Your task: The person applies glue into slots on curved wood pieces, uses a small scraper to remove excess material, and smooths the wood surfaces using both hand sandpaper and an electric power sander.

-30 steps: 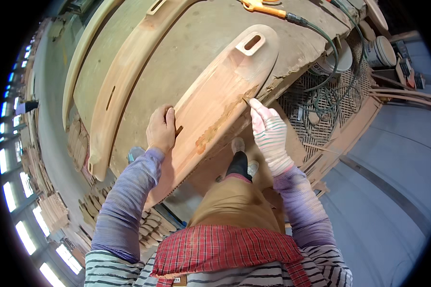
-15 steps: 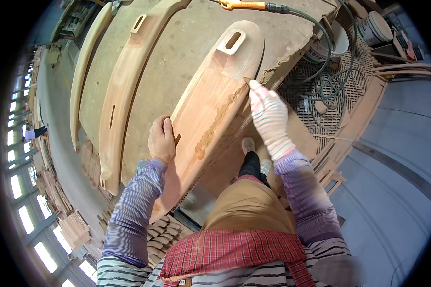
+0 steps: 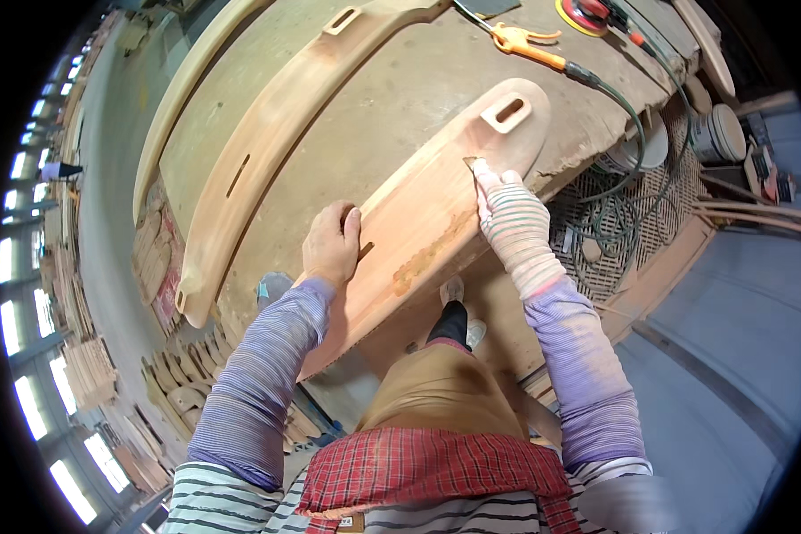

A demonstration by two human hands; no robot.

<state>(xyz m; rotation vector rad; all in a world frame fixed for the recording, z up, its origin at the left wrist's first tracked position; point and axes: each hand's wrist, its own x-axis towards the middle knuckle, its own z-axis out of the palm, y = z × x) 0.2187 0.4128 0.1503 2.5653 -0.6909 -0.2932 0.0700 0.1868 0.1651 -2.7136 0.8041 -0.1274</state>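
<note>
A long pale wooden piece (image 3: 400, 233) with a rounded far end lies slantwise in front of me. A raised block with an oval slot (image 3: 497, 125) stands near that end, and a rough brownish patch (image 3: 427, 254) runs along its right side. My left hand (image 3: 331, 242), bare, is curled over the left edge, thumb on top beside a short dark slot. In a striped glove, my right hand (image 3: 514, 216) pinches a small brown pointed piece (image 3: 470, 162) against the top face, just short of the block. Its exact kind is hidden by the fingers.
Two more curved wooden pieces (image 3: 267, 147) lie on the worn bench (image 3: 329, 169) to the left. At the far side are an orange air blow gun (image 3: 529, 44) with a green hose and a round sander (image 3: 587, 13). White buckets (image 3: 719, 133) stand beyond the right edge.
The view has shifted, so the bench appears lower and farther right. My right hand has moved the pointed piece inward from the wood's right edge onto its top face. My left hand keeps its hold.
</note>
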